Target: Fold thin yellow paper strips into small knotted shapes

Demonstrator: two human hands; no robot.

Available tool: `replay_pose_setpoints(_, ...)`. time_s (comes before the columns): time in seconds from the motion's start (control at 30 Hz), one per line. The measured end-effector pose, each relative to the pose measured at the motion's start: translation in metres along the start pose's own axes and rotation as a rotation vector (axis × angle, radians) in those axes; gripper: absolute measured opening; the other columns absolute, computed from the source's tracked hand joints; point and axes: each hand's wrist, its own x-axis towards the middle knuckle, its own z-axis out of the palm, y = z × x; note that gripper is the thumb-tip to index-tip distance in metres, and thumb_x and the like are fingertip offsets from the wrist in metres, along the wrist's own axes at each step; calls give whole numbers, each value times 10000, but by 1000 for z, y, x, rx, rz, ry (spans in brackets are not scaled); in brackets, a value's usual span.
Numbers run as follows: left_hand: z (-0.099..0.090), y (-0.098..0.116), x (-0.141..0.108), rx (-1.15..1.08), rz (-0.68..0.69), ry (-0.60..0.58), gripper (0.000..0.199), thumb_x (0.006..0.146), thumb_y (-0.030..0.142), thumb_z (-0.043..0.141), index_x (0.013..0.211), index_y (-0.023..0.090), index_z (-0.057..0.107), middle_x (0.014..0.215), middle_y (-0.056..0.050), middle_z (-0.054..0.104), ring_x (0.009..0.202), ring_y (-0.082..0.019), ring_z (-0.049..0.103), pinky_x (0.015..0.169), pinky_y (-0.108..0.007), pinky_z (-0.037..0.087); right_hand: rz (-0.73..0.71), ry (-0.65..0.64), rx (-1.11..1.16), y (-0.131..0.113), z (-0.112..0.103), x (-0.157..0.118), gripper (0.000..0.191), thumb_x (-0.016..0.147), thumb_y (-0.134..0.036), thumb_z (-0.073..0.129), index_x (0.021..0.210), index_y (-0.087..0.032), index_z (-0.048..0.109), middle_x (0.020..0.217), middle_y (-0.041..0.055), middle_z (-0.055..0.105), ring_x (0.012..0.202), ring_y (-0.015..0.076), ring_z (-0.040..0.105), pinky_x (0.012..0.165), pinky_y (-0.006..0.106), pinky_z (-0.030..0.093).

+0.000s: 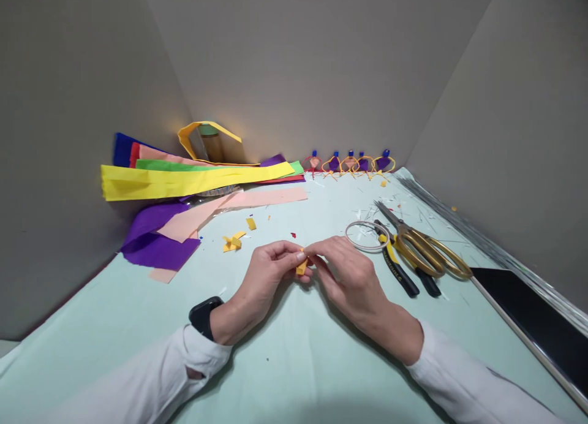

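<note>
My left hand (271, 271), a black watch on its wrist, pinches a small orange-yellow piece of paper or cloth (301, 267) between thumb and fingers. The fingertips of my right hand (346, 271) meet at the upper right edge of that piece. They are pressed together, and whatever lies between them is too small to make out. Both hands are just above the pale green tabletop (294, 363). Left of them are several orange-yellow scraps (233, 241), with one more scrap (250, 223) a little farther back. A tiny red scrap (293, 235) rests beyond my fingers.
Coloured strips (193, 180) and a purple piece (160, 237) pile up at the left. Small blue-topped figures (350, 162) line the back wall. On the right are a wire ring (367, 248), gold-handled scissors (416, 246), pliers (399, 271), a dark tablet-like slab (537, 320) and thin wires (496, 246).
</note>
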Motion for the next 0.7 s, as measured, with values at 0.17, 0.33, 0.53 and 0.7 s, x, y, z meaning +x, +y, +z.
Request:
replay_pose_setpoints(0.17, 2, 4, -1, -30, -16, 19, 110, 746, 194, 734, 803, 110, 692, 701, -46, 685, 598, -125, 619, 613, -259, 521, 390, 34, 297, 0, -2, 4, 108, 857, -110, 604, 930, -189, 604, 882, 18, 692, 806, 150, 655, 745, 274, 504)
replay_pose_setpoints(0.33, 3, 5, -1, -42, -27, 3, 137, 742, 218, 749, 812, 111, 701, 706, -44, 681, 603, -122, 611, 610, -254, 517, 516, -48, 391, 2, -5, 8, 86, 871, -198, 616, 930, -200, 677, 928, 30, 708, 852, 167, 655, 776, 297, 506)
replay_pose_setpoints(0.53, 1, 2, -1, -24, -37, -18, 162, 733, 231, 759, 804, 98, 699, 716, -48, 681, 589, -119, 616, 591, -250, 524, 461, -54, 390, 2, -5, 8, 89, 872, -208, 623, 843, -203, 707, 887, 31, 713, 861, 177, 644, 788, 310, 480)
replay_pose_setpoints(0.7, -2, 0, 0, 65, -61, -8, 195, 764, 287, 732, 781, 99, 683, 685, -53, 672, 532, -123, 612, 534, -254, 516, 446, -50, 344, 3, -4, 7, 80, 873, -183, 621, 834, -193, 690, 862, 24, 703, 827, 166, 640, 771, 297, 476)
